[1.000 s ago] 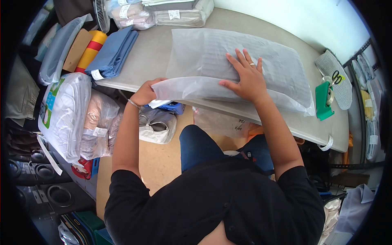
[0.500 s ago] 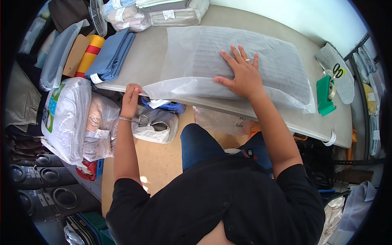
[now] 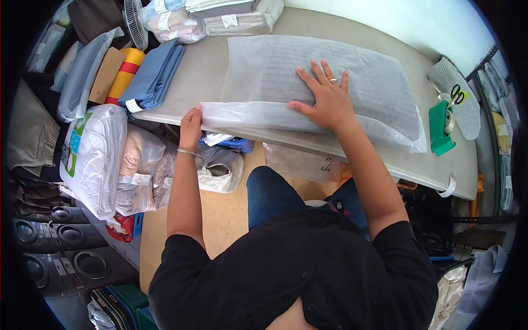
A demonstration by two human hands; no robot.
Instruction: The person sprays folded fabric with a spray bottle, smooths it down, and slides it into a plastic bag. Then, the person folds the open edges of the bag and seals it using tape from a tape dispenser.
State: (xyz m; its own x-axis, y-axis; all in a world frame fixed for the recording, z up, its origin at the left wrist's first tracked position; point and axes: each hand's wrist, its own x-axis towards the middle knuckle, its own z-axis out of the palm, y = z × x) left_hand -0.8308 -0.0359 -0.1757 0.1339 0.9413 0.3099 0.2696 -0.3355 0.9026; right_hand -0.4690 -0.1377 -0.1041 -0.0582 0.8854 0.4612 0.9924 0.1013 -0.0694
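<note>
Milky plastic bag (image 3: pixel 280 82) lies along the table's (image 3: pixel 201 71) near edge; the right hand (image 3: pixel 329 102) rests on it, fingers spread, likely anchoring it, while the left hand (image 3: pixel 191 125) pinches 1 folded end, apparently for tautness

Wears a black short-sleeved shirt (image 3: pixel 297 258) with dark round buttons (image 3: pixel 306 275) down its front. Shows blue trousers (image 3: pixel 272 192) beyond the shirt. Carries a silver-coloured bracelet (image 3: pixel 186 152) past the shirt's left sleeve (image 3: pixel 184 258), by the left hand (image 3: pixel 191 126), and a metallic ring (image 3: pixel 333 80) past its right sleeve (image 3: pixel 401 245), on the right hand (image 3: pixel 331 105).
</note>
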